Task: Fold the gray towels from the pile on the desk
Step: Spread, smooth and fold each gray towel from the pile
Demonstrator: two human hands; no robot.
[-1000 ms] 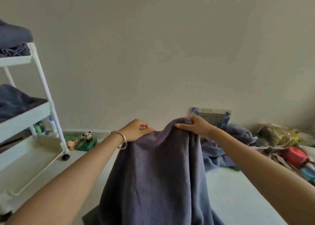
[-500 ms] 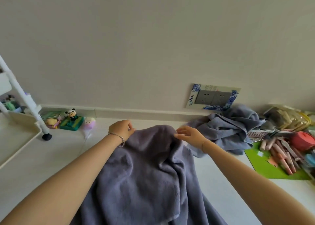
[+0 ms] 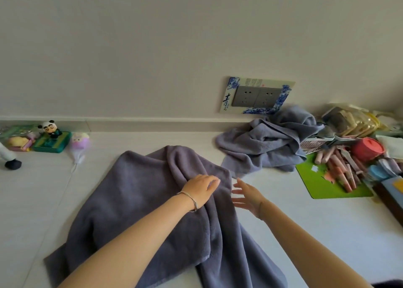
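Bare table (image 3: 305, 233) lies open on both sides of the spread gray towel (image 3: 135, 200), while the crumpled towel pile (image 3: 266, 148), the green mat (image 3: 314, 178) heaped with pink tubes (image 3: 342, 172) and the toys (image 3: 51, 133) at the back left crowd the far edge by the wall.

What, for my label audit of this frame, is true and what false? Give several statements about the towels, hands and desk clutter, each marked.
1. The dark gray towel lies spread on the desk. True.
2. The left hand rests on that towel. True.
3. The right hand grips a towel corner. False: its fingers are spread and hold nothing.
4. A lighter crumpled towel lies below the wall socket. True.
5. The green mat lies left of the spread towel. False: it lies to its right.
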